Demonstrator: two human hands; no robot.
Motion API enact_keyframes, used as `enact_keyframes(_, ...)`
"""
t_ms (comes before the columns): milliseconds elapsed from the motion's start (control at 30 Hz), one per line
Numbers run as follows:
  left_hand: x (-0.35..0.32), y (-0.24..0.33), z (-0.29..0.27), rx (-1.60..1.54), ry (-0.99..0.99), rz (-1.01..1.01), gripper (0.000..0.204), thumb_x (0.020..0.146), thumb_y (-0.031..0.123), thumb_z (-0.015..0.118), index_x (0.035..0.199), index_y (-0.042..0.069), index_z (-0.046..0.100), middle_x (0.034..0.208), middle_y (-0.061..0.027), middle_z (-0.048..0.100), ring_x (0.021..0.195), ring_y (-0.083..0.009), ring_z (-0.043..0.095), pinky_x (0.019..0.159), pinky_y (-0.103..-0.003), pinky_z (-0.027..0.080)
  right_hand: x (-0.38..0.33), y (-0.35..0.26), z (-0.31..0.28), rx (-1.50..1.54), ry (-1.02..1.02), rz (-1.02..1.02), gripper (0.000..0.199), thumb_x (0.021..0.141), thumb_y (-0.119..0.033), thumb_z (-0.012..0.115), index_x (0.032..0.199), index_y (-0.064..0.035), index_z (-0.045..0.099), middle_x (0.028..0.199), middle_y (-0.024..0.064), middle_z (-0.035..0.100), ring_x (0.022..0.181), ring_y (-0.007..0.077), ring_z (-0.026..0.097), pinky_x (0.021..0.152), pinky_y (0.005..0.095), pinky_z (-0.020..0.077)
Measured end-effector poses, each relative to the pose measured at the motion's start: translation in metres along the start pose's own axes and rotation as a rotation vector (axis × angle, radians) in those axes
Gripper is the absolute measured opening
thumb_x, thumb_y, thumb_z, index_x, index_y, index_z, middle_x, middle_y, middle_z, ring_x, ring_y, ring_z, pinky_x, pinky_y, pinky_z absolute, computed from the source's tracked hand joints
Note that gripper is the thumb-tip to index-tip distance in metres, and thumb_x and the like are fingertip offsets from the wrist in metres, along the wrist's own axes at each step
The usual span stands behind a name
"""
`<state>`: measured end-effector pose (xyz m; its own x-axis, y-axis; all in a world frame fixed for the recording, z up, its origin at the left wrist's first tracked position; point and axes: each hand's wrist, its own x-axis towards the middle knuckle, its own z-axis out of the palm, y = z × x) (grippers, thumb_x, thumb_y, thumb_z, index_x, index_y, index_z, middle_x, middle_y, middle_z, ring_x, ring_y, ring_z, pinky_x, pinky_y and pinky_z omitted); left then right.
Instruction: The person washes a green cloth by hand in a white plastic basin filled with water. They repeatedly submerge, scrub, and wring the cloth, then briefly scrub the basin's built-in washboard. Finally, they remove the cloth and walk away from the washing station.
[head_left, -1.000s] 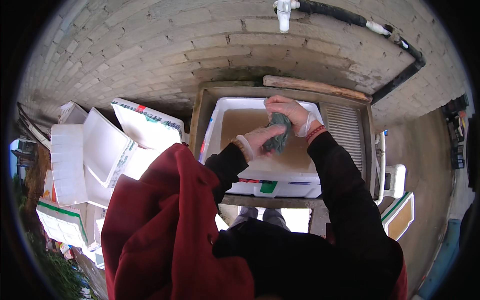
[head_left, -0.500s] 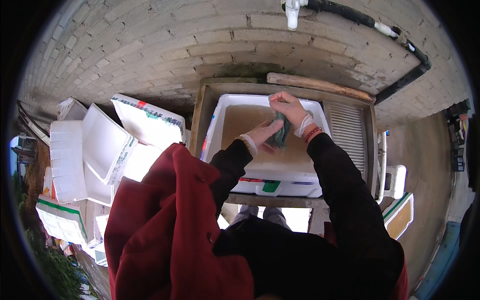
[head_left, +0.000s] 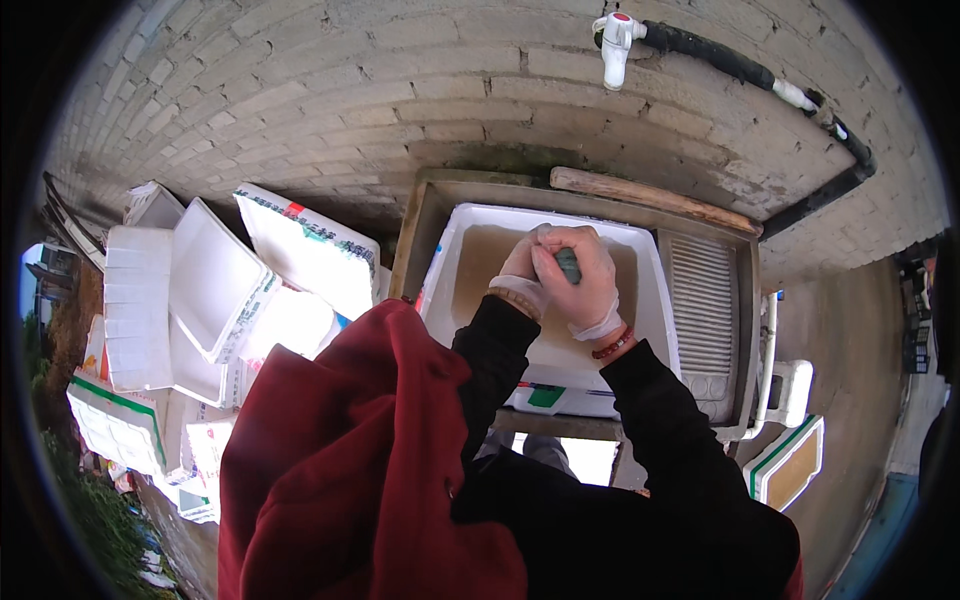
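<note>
Foam box [head_left: 447, 290] in sink [head_left: 745, 330], brick wall [head_left: 350, 90], tap [head_left: 614, 40]

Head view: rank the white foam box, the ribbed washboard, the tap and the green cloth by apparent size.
1. White foam box
2. Ribbed washboard
3. Tap
4. Green cloth, mostly hidden in both hands, so its rank against the tap is unsure.
</note>
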<state>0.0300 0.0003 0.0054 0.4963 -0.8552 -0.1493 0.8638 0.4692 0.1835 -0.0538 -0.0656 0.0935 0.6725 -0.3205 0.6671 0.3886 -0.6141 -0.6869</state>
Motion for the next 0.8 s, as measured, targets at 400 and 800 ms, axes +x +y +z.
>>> enact_keyframes(400,0.018,-0.013,0.038,0.106,0.506,0.238,0.024,0.092,0.024,0.046,0.109,0.009,0.055,0.078,-0.0046,0.058,0.068,-0.0168,0.056,0.063,-0.031,0.048,0.011,0.007,-0.004,0.224,0.219,0.448,0.039,0.081,-0.006,0.061,0.119,-0.0057,0.053,0.069,-0.0018,0.056,0.073,0.0075,0.053,0.077,0.0241,0.0439)
enact_keyframes(800,0.002,-0.018,0.100,0.779,0.155,0.767,0.030,0.094,0.010,0.043,0.122,0.008,0.052,0.076,0.0013,0.049,0.065,-0.0045,0.045,0.061,-0.020,0.044,0.001,0.085,-0.001,1.228,0.455,1.166,0.022,0.092,-0.021,0.051,0.108,-0.0056,0.053,0.068,0.0016,0.051,0.069,0.0135,0.053,0.068,0.0280,0.0475)
